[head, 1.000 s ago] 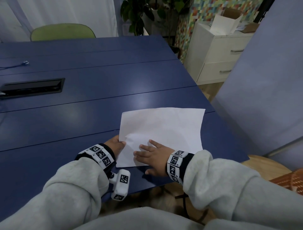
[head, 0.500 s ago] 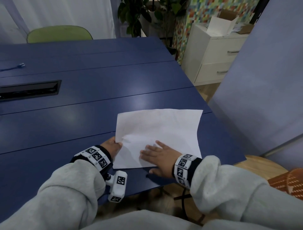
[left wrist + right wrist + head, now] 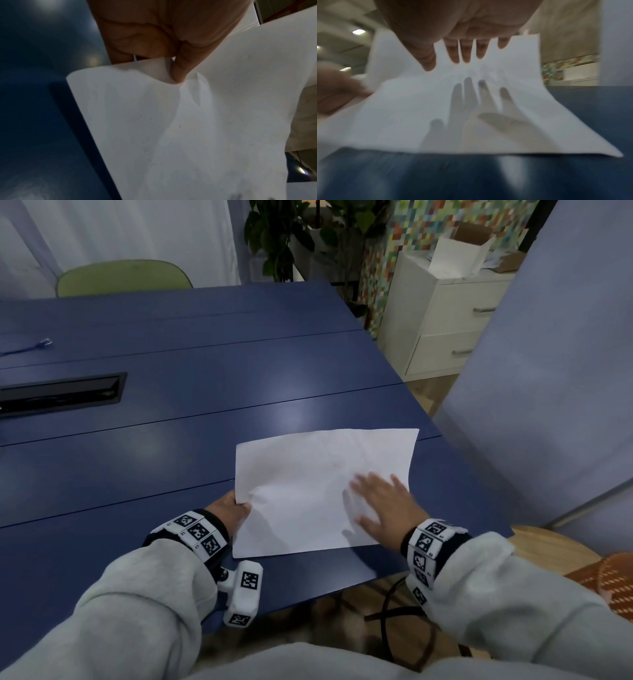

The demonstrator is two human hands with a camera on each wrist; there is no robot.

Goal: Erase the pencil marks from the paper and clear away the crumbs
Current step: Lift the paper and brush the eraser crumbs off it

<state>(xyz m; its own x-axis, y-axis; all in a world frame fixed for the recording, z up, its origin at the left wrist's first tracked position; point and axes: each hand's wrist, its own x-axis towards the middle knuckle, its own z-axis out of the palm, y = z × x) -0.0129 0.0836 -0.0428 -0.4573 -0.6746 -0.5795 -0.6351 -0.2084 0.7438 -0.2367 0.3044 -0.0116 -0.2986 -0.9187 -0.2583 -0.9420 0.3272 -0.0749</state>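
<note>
A white sheet of paper [image 3: 308, 484] lies near the front right corner of the blue table [image 3: 171, 412]; its left and far edges curl up. My left hand [image 3: 233, 508] pinches the sheet's left edge, and the left wrist view shows the thumb [image 3: 180, 73] pressed on the paper [image 3: 171, 135] with fingers behind it. My right hand [image 3: 383, 501] hovers flat, fingers straight and spread, over the sheet's right part. In the right wrist view the fingers [image 3: 465, 52] cast shadows on the paper [image 3: 419, 108]. Only faint grey traces show on the sheet. I see no eraser or crumbs.
A black cable hatch [image 3: 61, 395] is set into the table at the left, with a blue cable end [image 3: 41, 344] beyond it. A green chair [image 3: 123, 277] stands at the far side. A white drawer cabinet [image 3: 445, 313] and a grey partition [image 3: 548, 371] stand right.
My right hand has swept from the sheet's near left part across to its right part, fingers now spread. The left hand keeps its pinch on the left edge, which is lifted more.
</note>
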